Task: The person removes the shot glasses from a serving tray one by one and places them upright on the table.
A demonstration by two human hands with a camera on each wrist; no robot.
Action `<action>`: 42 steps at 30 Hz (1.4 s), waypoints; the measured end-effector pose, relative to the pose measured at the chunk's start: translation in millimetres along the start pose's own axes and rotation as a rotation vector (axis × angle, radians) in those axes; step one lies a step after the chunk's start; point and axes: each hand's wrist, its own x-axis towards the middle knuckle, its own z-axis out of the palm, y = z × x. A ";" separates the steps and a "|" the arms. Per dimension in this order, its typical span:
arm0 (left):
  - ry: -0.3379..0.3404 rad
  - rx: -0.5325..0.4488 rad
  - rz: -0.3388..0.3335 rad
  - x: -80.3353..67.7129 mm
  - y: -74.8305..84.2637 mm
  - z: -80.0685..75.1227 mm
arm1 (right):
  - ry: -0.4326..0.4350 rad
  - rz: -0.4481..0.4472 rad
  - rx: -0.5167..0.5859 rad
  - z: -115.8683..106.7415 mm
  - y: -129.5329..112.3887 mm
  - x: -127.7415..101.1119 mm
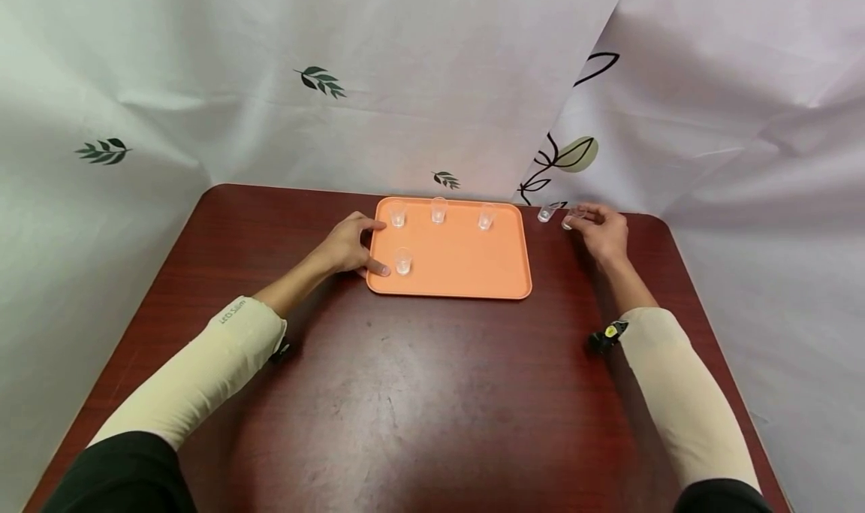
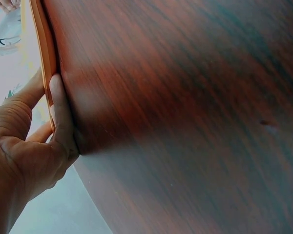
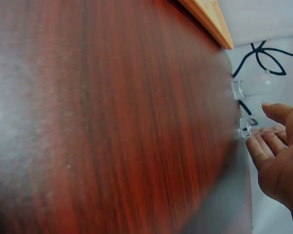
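My left hand [image 1: 348,244] grips the left end of an orange tray [image 1: 466,265]. In the left wrist view its fingers [image 2: 62,112] lie along the tray's outer edge. Several small clear plastic cups stand on the tray, among them a front-left cup [image 1: 403,261] near my thumb. To the right of the tray, my right hand [image 1: 604,235] has its thumb and fingers around a clear cup [image 3: 245,126] at the table's far edge. Another clear cup [image 1: 546,212] stands just left of it, apart from the hand.
The dark red wooden table [image 1: 419,393] has rounded far corners. Behind it hangs a white sheet [image 1: 405,122] with leaf prints, close to the tray's back rim. Three cups, including the middle one [image 1: 438,211], line the tray's far side.
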 end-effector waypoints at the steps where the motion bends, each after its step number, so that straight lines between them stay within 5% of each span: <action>1: 0.000 0.000 -0.001 0.0 0.0 -0.1 | 0.005 0.009 -0.002 0.0 0.8 1.3; 19: 0.002 -0.003 -0.009 -0.6 -1.7 -2.2 | 0.036 0.038 0.016 1.0 3.4 15.9; 42: -0.004 -0.021 -0.009 -1.2 -0.5 -0.8 | 0.062 0.059 0.022 -10.2 11.2 -1.2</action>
